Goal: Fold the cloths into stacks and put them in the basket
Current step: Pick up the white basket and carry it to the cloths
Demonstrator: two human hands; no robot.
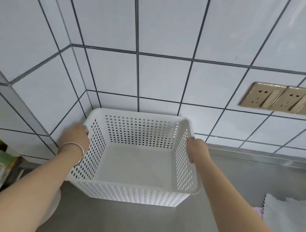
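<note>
Basket point(136, 161) sits on the steel counter point(141, 223) against the tiled wall point(160, 76), in the corner, with nothing in it. Left hand point(77, 136) grips its left rim and right hand point(197, 149) grips the right rim, fingers curled over the edges, so both are holding the basket. Cloths point(289, 221), white with a pink one showing beneath, lie well apart at the counter's right edge, not yet stacked inside. Perforated plastic like this should be light and fairly stiff, though the thin walls may flex, so the 2 opposite rims are the sensible hold. Cloths look soft and limp; they are best pinched by corners for folding, then lifted from beneath as a stack.
</note>
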